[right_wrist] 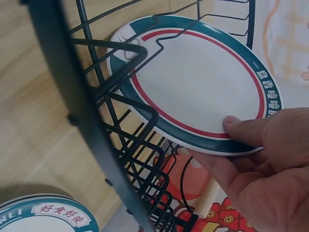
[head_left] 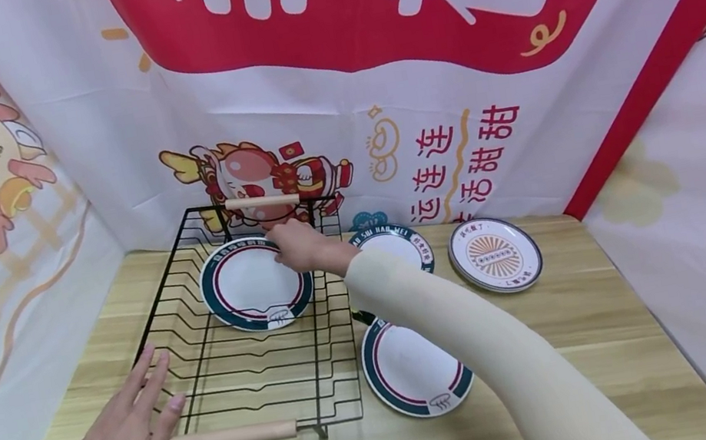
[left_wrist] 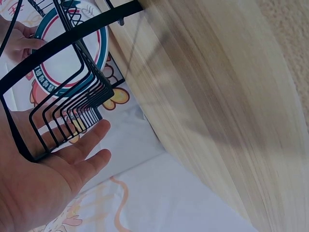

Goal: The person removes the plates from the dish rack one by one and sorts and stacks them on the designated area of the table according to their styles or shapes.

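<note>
A white plate [head_left: 259, 286] with a green rim and a red ring stands tilted in the back part of a black wire dish rack [head_left: 261, 383]. My right hand [head_left: 304, 245] pinches its upper right edge, the thumb on the face and the fingers behind, as the right wrist view shows of the plate [right_wrist: 198, 82]. At the rack's front left side is my left hand [head_left: 119, 438], fingers spread and straight. In the left wrist view the left hand [left_wrist: 58, 174] lies against the rack's side wires [left_wrist: 77, 113].
Right of the rack lie a green-rimmed plate [head_left: 413, 369] in front and another green-rimmed plate [head_left: 409, 242] behind, partly hidden by my sleeve. Farther right is a small stack of plates [head_left: 496, 255] with a sunburst print. A printed cloth [head_left: 333, 99] hangs behind the table.
</note>
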`<action>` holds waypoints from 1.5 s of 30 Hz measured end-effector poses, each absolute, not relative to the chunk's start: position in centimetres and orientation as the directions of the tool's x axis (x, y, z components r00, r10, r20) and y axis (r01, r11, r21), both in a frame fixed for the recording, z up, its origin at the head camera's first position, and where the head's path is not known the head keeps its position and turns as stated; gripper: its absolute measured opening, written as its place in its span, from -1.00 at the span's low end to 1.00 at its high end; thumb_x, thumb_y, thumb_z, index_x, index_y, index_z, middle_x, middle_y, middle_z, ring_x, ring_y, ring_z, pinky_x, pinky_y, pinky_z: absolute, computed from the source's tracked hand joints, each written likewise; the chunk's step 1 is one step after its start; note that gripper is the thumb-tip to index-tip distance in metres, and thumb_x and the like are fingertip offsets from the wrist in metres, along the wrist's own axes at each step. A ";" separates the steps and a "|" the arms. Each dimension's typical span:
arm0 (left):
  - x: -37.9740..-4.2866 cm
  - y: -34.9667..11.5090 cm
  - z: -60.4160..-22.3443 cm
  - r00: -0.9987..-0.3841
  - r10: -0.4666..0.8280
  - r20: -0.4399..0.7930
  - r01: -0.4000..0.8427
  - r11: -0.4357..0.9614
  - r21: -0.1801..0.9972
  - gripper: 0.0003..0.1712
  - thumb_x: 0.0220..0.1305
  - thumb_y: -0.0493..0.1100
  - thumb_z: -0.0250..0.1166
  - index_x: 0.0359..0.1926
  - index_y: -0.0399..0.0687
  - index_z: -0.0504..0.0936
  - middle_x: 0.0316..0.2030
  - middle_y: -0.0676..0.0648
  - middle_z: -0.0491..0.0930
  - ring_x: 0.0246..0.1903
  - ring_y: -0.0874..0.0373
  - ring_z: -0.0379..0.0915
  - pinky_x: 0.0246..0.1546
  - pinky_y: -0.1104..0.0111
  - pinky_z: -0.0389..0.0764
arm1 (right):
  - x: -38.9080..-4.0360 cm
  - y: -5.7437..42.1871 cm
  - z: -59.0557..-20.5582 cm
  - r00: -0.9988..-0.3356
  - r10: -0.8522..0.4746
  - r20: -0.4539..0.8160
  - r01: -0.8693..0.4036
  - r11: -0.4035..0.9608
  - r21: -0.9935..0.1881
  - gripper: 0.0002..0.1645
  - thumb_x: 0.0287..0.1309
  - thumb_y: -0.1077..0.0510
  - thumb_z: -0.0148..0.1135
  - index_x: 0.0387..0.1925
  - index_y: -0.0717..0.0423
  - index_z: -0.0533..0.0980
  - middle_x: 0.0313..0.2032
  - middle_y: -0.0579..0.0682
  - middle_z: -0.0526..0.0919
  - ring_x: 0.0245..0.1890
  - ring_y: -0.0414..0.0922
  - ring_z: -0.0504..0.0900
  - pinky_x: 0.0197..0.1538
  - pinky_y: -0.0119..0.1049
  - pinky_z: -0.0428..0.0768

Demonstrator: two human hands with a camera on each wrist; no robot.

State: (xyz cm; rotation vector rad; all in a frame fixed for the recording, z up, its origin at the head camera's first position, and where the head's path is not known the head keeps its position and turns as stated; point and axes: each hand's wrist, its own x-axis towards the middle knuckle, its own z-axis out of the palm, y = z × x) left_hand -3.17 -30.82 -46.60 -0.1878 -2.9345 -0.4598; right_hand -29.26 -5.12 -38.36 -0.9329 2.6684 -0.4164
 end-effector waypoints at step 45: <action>-3.2 -30.9 -46.9 -0.976 0.118 0.184 0.172 0.934 0.312 -0.23 0.68 0.10 0.01 0.71 -0.01 0.01 0.72 0.04 -0.27 0.43 -0.52 0.19 0.04 -0.53 0.43 | -25.8 4.8 -32.6 -0.814 -0.547 0.197 -0.568 0.678 -0.466 -0.89 0.49 0.22 0.28 -0.19 0.19 0.65 -0.34 0.03 0.74 -0.40 -0.12 0.68 -0.35 -0.37 0.64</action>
